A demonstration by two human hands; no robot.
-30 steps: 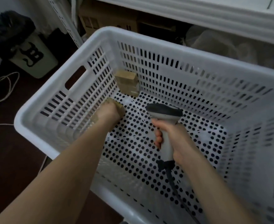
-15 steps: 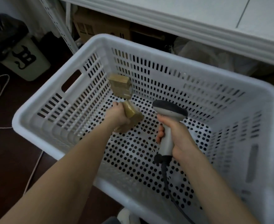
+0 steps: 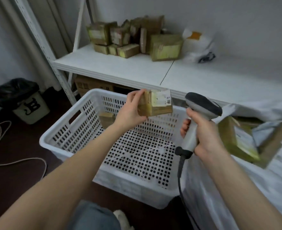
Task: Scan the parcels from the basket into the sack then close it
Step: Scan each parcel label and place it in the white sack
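Crowding the shelf (image 3: 120,67), taped boxes (image 3: 166,47) sit beyond the basket (image 3: 53,141) and sack (image 3: 203,193).

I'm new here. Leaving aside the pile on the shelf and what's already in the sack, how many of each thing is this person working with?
basket: 1
sack: 1
scanner: 1, gripped by the right hand
parcels: 2, the held parcel in the left hand, the other parcel lying in the basket
Total: 5
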